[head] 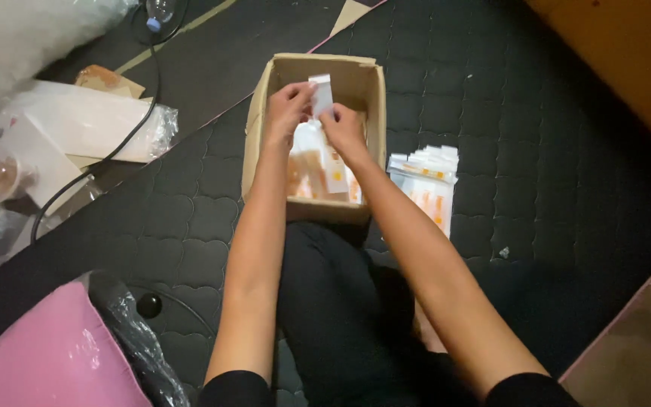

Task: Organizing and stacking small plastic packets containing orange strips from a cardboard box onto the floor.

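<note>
Over the open cardboard box, left hand and right hand both pinched on one small white packet.

Black sleeves are worn pushed up to the upper arms, so both forearms are left bare. Black trousers are worn. No rings or watch can be made out on the left hand or right hand.

floor covered by a dark quilted mat, stitched in a scalloped pattern. bare strip of dark floor upper left, with a pale line across it. orange-brown wooden surface in the upper right corner; tan board at lower right. black cable runs across the left side. pink cushion in clear plastic lower left. light dim, warm.
</note>
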